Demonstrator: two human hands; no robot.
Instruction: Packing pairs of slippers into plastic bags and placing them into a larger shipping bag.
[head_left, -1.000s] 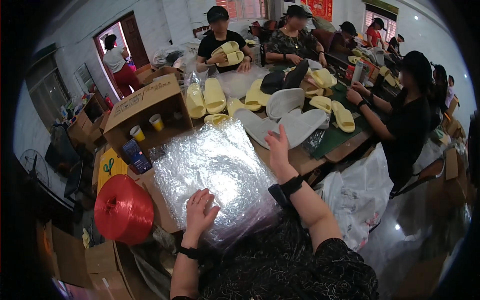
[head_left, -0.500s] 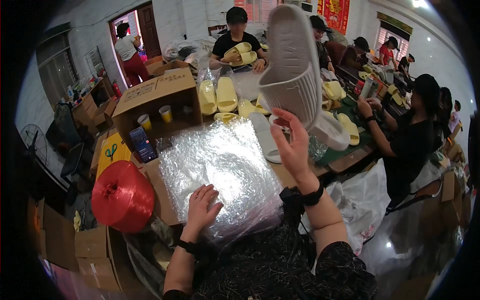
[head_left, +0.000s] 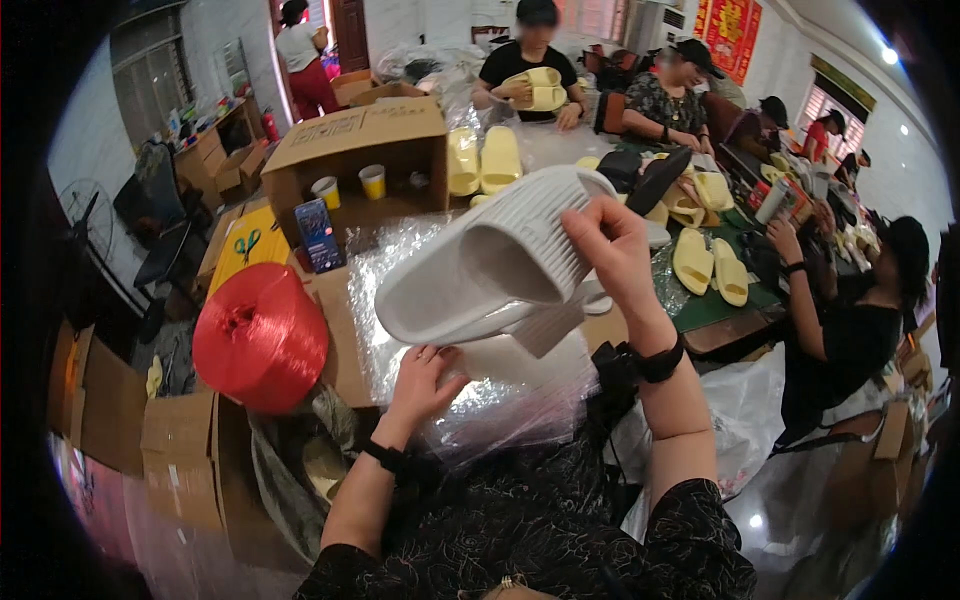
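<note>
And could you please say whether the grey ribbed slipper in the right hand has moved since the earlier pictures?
Yes, the grey ribbed slipper has moved left, nearer the round red roll, now above the clear-plastic sheets.

The twine roll (head_left: 262, 336) sits left of the plastic sheets (head_left: 520, 395)

The right hand (head_left: 618, 258) holds a gray slipper (head_left: 445, 262) above plastic sheets (head_left: 515, 400).
</note>
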